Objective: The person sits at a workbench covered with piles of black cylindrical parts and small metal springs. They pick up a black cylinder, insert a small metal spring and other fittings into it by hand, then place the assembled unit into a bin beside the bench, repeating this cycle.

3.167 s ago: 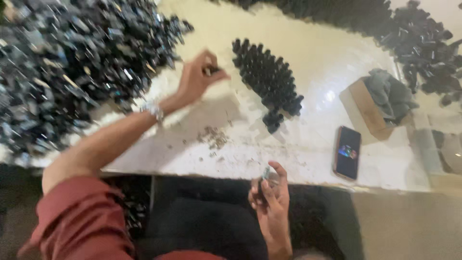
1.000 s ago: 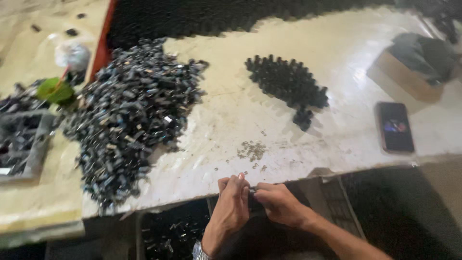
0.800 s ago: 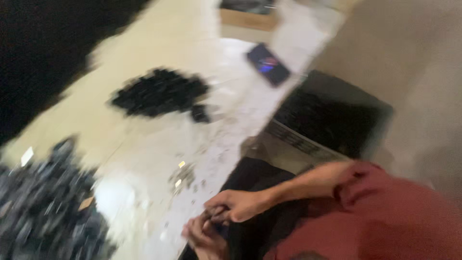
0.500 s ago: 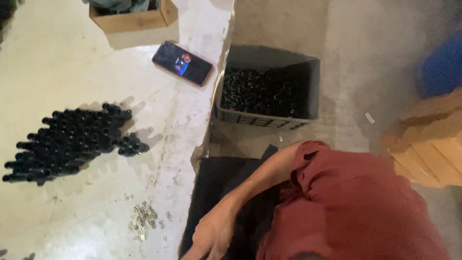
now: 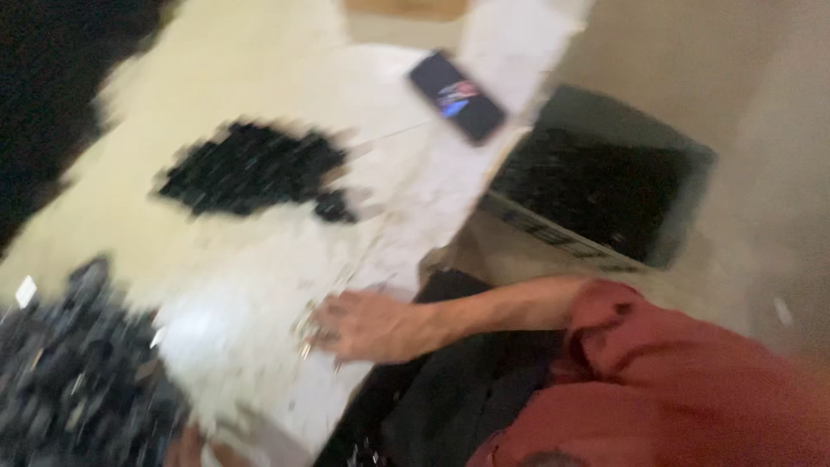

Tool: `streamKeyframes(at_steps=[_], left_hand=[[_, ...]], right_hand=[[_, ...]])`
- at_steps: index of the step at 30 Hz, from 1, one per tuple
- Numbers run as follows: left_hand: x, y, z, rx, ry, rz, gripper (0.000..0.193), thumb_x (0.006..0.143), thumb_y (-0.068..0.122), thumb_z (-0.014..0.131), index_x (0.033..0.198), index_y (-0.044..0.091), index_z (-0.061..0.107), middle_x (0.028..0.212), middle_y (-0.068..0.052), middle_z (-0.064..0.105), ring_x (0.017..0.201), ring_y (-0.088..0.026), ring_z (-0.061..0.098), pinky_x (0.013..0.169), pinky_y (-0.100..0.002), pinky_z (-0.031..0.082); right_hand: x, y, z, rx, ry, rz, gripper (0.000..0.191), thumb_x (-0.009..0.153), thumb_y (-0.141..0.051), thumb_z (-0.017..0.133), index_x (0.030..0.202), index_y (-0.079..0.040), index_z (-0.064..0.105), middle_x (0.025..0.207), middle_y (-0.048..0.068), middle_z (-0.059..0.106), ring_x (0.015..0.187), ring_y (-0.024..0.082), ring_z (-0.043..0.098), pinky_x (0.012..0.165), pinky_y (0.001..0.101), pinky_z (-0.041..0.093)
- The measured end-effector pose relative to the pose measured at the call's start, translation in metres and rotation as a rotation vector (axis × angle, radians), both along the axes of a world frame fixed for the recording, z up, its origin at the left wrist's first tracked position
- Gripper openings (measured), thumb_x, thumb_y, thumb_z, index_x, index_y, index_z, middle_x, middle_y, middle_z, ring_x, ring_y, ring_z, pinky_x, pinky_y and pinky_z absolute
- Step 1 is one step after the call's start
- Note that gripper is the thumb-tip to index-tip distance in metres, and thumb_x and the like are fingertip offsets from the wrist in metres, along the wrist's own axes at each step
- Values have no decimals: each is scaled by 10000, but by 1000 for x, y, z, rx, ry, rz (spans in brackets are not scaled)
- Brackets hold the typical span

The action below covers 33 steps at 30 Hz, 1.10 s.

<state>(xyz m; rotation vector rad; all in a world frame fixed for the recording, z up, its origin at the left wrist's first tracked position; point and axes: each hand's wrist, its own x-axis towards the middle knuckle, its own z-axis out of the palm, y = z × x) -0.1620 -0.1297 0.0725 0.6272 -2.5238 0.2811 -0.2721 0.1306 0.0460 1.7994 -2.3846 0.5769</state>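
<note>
I look down on a pale table (image 5: 259,112), blurred by motion. A black heap (image 5: 246,169) of small parts lies up and left of my right hand (image 5: 372,324), well apart; a bin (image 5: 683,207) sits to the right. The hand rests flat, fingers spread, touching tiny scattered bits (image 5: 304,333) at its fingertips. My left hand (image 5: 194,450) barely shows at the bottom edge; I cannot tell its grip

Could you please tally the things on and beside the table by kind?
Phone: 1
Grey crate: 1
Heaps of small dark parts: 2
Scatter of tiny pieces under the right hand: 1
Total: 5
</note>
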Motion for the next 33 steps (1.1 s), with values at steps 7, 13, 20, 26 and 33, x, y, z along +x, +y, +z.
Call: streamKeyframes(at_steps=[7,13,20,26,33], left_hand=[[48,-14,3,284,-11,68,282,933,101,654,1203,62,723,1277,-141,679,1169,-352,553,988,-430,470],[62,-32,10,275,162,147,243,957,122,680,1184,57,737,1233,-109,680,1101,-340,598,972,-471,466],[56,-5,19,498,164,179,285,914,27,635,1178,68,734,1272,-124,655,1129,-324,629,929,-457,551],[71,13,18,292,-130,569,321,902,413,723,1040,127,777,1095,-63,705,995,-278,648,864,-467,465],[87,1,5,279,219,382,241,1032,309,701,1115,91,761,1099,-72,753,1035,-273,669,903,-413,473]], right_hand=[[-1,-34,25,-451,-479,-75,178,861,-61,790,1031,-111,780,1023,56,734,910,208,707,753,331,580],[10,-48,34,-343,-661,-114,225,824,-31,789,1031,-119,791,1029,57,748,718,164,692,618,288,568],[9,-44,40,-442,-624,-9,291,829,35,720,1083,-96,777,1053,84,722,890,186,721,716,275,596],[12,-44,39,-397,-573,-129,255,787,-1,783,1014,-117,795,971,44,768,809,210,706,696,311,558],[11,-43,31,-377,-450,-2,232,774,-35,806,989,-118,777,1017,32,764,885,206,703,800,334,542]])
